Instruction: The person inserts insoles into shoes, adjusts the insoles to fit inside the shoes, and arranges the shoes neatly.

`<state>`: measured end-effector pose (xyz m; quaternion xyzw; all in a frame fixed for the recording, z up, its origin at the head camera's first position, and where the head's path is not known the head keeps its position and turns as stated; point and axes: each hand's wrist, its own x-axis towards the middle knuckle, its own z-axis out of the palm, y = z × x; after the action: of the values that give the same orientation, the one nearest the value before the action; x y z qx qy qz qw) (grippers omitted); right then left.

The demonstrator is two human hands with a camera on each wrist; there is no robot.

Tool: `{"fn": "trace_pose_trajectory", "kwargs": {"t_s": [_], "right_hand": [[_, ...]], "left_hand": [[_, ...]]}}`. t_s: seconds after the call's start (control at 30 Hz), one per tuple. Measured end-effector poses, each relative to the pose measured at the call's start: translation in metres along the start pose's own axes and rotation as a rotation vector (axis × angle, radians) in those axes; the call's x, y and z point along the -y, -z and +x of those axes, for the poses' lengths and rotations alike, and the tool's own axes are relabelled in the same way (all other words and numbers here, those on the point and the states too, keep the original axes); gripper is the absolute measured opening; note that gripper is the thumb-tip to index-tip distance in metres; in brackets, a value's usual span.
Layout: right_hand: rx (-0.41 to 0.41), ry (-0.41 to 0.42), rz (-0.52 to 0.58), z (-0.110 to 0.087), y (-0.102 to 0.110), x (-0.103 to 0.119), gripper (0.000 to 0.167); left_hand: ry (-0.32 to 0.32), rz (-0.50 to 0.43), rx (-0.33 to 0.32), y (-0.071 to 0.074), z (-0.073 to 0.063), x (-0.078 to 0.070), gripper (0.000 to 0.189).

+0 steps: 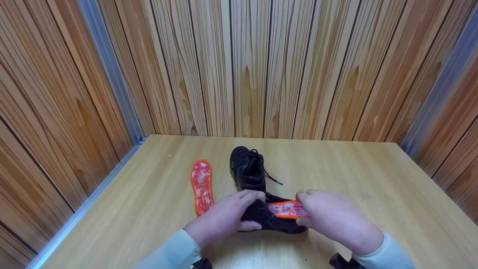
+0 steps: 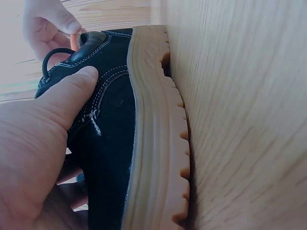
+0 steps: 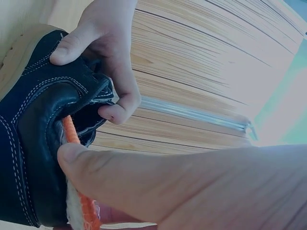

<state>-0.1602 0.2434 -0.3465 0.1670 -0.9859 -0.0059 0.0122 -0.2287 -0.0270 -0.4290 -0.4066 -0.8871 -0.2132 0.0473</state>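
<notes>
A black lace-up shoe lies crosswise on the table, its heel to the right. Its pale tan ridged sole faces the tabletop in the left wrist view. My left hand grips the front of this shoe, thumb on one side and fingers over the other. My right hand pinches the heel end of a red-and-white insole with an orange edge. That insole is partly inside the shoe opening; its front is hidden. In the right wrist view, the insole's orange edge stands beside the dark padded collar.
A second black shoe stands just behind, toe toward the back wall, with a loose lace trailing right. A matching red insole lies flat at left, partly behind my left hand. Wood-panelled walls enclose the table.
</notes>
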Motion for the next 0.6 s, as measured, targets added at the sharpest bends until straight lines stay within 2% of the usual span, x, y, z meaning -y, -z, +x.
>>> {"fn": "trace_pose_trajectory", "kwargs": {"t_s": [0.33,0.6], "right_hand": [[-0.026,-0.011,-0.01,0.0002,-0.002,0.0032,0.05],[-0.124,0.031,-0.049,-0.0016,-0.0094,0.0037,0.046]], "left_hand": [[0.0,-0.011,-0.006,-0.0006,-0.0004,0.0005,0.064],[-0.012,0.002,-0.014,-0.001,-0.0004,-0.0005,0.062]]}}
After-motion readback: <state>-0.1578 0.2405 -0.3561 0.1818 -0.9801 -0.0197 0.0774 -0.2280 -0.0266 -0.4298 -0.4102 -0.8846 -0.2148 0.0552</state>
